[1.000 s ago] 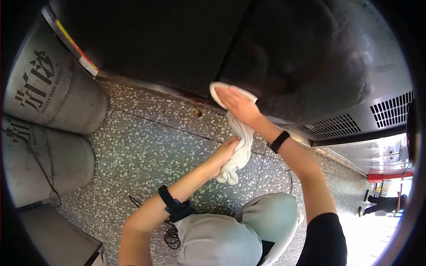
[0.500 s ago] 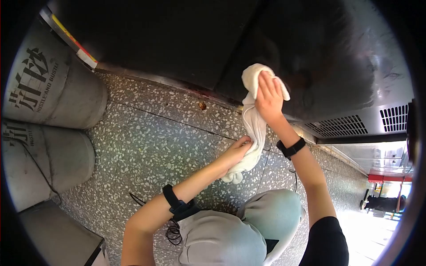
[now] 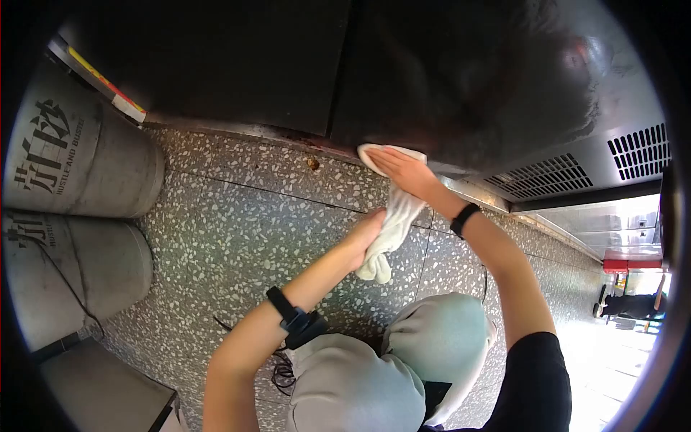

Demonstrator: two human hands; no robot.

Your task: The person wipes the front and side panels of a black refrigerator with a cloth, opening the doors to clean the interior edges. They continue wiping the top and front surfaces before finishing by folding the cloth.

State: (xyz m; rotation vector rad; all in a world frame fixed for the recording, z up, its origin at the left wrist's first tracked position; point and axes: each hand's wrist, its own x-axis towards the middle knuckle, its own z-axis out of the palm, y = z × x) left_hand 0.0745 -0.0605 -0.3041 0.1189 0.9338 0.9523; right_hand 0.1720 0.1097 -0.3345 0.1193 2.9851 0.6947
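A long white cloth point(image 3: 397, 227) stretches between my two hands in the head view. My right hand point(image 3: 404, 173) presses its upper end against the bottom part of a dark glossy panel point(image 3: 461, 93), fingers laid together over the fabric. Around the lower part of the cloth my left hand point(image 3: 367, 234) is closed, its fingertips partly hidden. The cloth's loose end hangs below that hand, above the speckled floor point(image 3: 266, 237).
Two grey printed bins point(image 3: 108, 165) stand at the left. Vent slots point(image 3: 543, 176) are cut in the panel at right. A small brown spot point(image 3: 312, 164) marks the floor near the panel's base. A black cable point(image 3: 282, 373) lies beside my knee.
My right hand has slid down the panel and a little left with the cloth, from higher up to near its bottom edge. My left hand has moved slightly up and left, keeping its hold.
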